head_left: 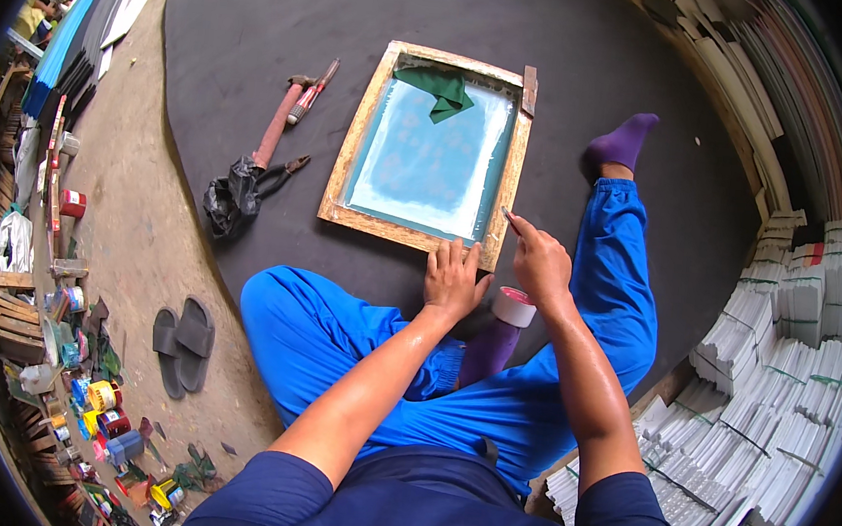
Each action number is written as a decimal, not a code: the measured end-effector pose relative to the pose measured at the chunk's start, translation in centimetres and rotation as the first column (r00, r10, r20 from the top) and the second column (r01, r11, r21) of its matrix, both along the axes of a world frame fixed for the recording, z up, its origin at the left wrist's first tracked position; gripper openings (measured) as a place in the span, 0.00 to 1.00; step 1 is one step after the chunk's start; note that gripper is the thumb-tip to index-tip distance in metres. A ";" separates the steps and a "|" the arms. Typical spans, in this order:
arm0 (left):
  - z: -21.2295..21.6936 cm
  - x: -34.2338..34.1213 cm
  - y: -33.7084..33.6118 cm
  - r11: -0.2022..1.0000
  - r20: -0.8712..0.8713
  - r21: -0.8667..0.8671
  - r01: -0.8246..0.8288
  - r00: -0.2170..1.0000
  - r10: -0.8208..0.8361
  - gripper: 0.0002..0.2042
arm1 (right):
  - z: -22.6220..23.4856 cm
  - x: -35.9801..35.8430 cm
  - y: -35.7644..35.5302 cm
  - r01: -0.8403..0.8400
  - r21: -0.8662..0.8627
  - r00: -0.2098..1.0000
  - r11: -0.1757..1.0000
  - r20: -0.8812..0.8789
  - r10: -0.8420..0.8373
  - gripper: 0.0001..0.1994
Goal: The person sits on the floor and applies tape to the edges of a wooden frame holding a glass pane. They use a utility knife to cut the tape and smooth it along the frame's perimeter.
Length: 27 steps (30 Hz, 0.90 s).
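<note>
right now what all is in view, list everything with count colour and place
wooden screen frame: 1, tan with pale blue mesh, on the black mat
black mat: 1, dark, centre floor
green cloth: 1, inside the frame's top
tape roll: 1, white and pink, by the knee
pliers: 1, red-handled, left of the frame
black rag: 1, beside the frame
sandals: 2, grey, left floor
paint tins: several, mixed colours, lower left
paper stacks: many, white, right
left hand: flat on the frame's near edge
right hand: fingers pinching a thin tool at the frame's corner
</note>
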<state>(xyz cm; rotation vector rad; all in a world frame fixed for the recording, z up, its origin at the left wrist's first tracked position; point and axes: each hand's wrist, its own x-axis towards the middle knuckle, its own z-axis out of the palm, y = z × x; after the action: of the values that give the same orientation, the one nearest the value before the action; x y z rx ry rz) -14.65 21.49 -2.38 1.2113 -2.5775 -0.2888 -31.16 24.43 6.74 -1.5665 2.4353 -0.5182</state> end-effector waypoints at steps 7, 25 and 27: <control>1.5 -2.0 -2.0 0.994 0.152 0.111 -0.001 0.988 -0.016 0.27 | -0.8 -2.3 3.1 0.087 -0.059 0.995 0.994 0.045 -0.084 0.16; -0.6 -4.1 0.3 0.954 0.037 0.172 -0.246 0.969 0.243 0.21 | -2.8 -3.3 4.3 0.180 -0.137 0.963 0.974 0.225 -0.147 0.14; -0.4 -4.7 0.1 0.942 0.109 0.208 -0.264 0.963 0.245 0.19 | -2.9 -3.3 4.5 0.188 -0.133 0.960 0.973 0.234 -0.153 0.14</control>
<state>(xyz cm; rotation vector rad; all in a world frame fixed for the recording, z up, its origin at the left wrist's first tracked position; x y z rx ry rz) -19.38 21.60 -2.76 1.6498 -2.4667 -0.4892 -34.46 28.98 3.88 -1.2752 2.4175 -0.8818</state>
